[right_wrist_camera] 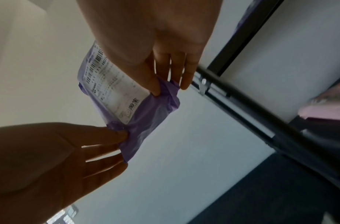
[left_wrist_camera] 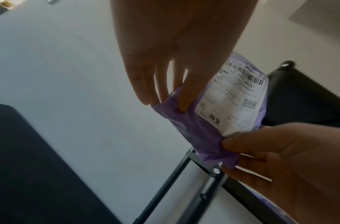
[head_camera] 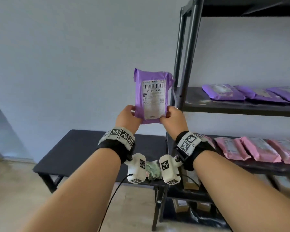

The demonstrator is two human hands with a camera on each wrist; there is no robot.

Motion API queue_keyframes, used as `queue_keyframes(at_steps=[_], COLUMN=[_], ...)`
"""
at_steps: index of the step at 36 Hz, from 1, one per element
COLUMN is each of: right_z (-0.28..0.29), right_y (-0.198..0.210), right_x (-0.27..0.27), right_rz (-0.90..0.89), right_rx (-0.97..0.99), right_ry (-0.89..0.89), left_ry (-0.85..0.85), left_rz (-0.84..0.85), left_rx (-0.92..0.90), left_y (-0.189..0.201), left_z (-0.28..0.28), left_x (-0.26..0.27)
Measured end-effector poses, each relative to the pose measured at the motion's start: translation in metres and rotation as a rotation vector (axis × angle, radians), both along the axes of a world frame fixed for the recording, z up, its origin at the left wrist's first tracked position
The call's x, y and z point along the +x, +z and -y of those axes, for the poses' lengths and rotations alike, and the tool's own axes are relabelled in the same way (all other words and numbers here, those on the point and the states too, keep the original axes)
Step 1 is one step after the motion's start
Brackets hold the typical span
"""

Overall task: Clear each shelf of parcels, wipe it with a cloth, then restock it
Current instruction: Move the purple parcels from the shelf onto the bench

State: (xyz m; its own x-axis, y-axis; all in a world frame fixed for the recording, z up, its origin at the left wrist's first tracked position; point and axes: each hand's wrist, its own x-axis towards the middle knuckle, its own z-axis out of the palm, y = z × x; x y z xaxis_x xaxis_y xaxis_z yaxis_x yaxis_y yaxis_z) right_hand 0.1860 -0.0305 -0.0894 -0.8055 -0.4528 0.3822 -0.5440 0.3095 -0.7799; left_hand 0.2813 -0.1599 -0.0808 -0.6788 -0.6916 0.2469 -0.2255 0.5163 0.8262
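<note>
I hold a purple parcel (head_camera: pixel 153 96) upright with its white shipping label facing me, just left of the black shelf unit (head_camera: pixel 187 47). My left hand (head_camera: pixel 128 113) pinches its lower left corner and my right hand (head_camera: pixel 170 114) pinches its lower right corner. In the left wrist view, the left hand (left_wrist_camera: pixel 165 97) has its thumb on the front of the parcel (left_wrist_camera: pixel 203 128) and its fingers behind. The right hand (right_wrist_camera: pixel 171 87) grips the parcel (right_wrist_camera: pixel 146 119) the same way. A crumpled pale cloth (head_camera: pixel 153 170) lies on the black bench (head_camera: pixel 74 151) below my wrists.
The middle shelf (head_camera: pixel 199 101) carries purple parcels (head_camera: pixel 238 92) toward the right, with bare board at its left end. The shelf below (head_camera: pixel 241 167) holds a row of pink parcels (head_camera: pixel 258 149). Cardboard boxes (head_camera: pixel 191 181) sit lower down. A plain wall stands behind.
</note>
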Motion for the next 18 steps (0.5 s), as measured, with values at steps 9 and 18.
queue_keyframes(at_steps=[9, 18], right_z=[0.155, 0.295], right_y=[-0.072, -0.126], right_x=[-0.017, -0.016], right_rz=[0.092, 0.215], right_rx=[0.193, 0.341], right_ry=[0.168, 0.370], left_ry=[0.182, 0.342], left_rz=[0.148, 0.316], left_rx=[0.088, 0.121], left_y=[-0.068, -0.118], left_z=[0.129, 0.243], left_x=[0.012, 0.028])
